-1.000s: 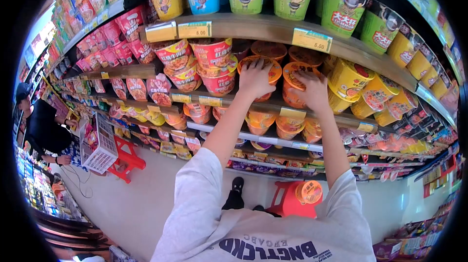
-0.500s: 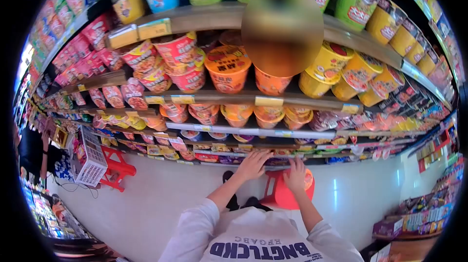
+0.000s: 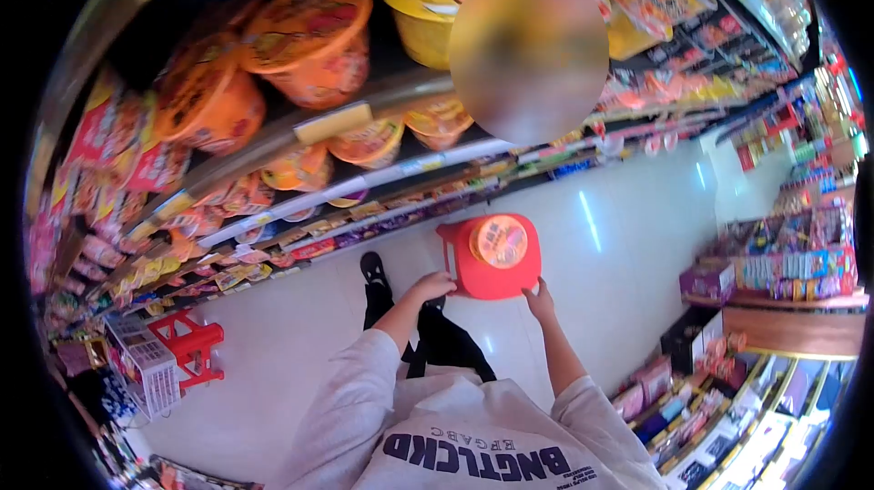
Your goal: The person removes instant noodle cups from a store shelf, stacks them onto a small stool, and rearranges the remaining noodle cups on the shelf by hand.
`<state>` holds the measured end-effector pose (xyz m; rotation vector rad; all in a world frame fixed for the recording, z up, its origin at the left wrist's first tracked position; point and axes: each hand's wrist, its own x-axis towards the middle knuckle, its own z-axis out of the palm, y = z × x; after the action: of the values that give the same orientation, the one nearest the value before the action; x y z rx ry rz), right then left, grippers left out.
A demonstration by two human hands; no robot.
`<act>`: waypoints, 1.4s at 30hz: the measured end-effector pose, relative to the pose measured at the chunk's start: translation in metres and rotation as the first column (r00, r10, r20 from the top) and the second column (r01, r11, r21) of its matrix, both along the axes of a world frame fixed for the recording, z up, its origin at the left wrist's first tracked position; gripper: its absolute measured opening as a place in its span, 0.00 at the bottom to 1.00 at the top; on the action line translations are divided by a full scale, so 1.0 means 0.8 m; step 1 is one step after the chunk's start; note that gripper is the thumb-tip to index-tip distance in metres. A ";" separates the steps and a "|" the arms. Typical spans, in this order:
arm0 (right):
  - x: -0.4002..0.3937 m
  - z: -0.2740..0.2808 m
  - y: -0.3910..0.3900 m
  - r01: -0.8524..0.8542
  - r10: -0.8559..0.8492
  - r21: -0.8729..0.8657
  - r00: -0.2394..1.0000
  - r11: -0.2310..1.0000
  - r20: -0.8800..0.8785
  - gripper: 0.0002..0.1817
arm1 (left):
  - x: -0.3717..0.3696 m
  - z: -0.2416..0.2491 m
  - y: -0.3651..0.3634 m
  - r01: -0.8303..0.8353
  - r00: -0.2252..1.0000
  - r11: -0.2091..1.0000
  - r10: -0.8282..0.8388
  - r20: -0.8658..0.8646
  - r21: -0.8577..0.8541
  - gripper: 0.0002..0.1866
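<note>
A red plastic stool (image 3: 469, 282) stands on the floor in front of me. An orange-lidded instant noodle bowl (image 3: 500, 240) rests on its seat. My left hand (image 3: 433, 287) is closed at the stool's near left edge, its fingers together. At the near right corner, my right hand (image 3: 540, 300) grips the seat's rim, thumb and fingers partly hidden. Neither hand touches the bowl.
Shelves of orange noodle bowls (image 3: 314, 44) and yellow noodle tubs (image 3: 423, 35) rise ahead. A second red stool (image 3: 189, 344) stands left beside a white crate (image 3: 150, 367). Display racks (image 3: 783, 258) line the right. A blurred disc hides part of the shelf.
The view has swung right and closer to the shelf. My hands have come from the lower shelf edge and stool top to the stool's near sides. The noodle bowl stays on the seat.
</note>
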<state>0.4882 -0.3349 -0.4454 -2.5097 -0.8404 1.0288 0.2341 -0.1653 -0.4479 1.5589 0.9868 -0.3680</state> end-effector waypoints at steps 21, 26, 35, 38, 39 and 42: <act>-0.039 -0.006 0.066 0.675 -0.425 0.039 0.506 0.736 -0.750 0.32 | 0.083 -0.130 -0.007 -0.414 0.789 0.888 0.459 0.407 -0.199 0.41; -0.095 -0.009 0.031 0.528 -0.345 0.058 0.630 0.847 -0.695 0.30 | 0.014 -0.089 -0.035 -0.467 0.711 0.793 0.600 0.366 -0.392 0.31; -0.195 0.051 0.109 0.194 0.060 0.227 0.621 0.954 -0.782 0.21 | -0.130 0.163 0.002 -0.729 0.635 0.619 0.771 0.051 -0.293 0.35; -0.227 0.118 0.157 0.016 0.321 0.532 0.781 0.847 -0.535 0.19 | -0.170 0.238 0.014 -0.772 0.503 0.594 0.789 0.353 -0.227 0.35; -0.238 0.153 0.174 -0.006 0.411 0.639 0.770 0.769 -0.487 0.19 | -0.185 0.245 0.016 -0.797 0.451 0.581 0.754 0.476 -0.164 0.36; -0.252 0.308 0.198 -0.198 0.485 0.637 0.816 0.745 -0.314 0.23 | -0.226 0.307 0.020 -0.843 0.394 0.537 0.673 0.626 -0.046 0.37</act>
<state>0.2864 -0.1765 -0.1993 -1.5254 -1.2691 1.1893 0.0533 -0.1493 -0.2026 1.1320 1.1669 0.9370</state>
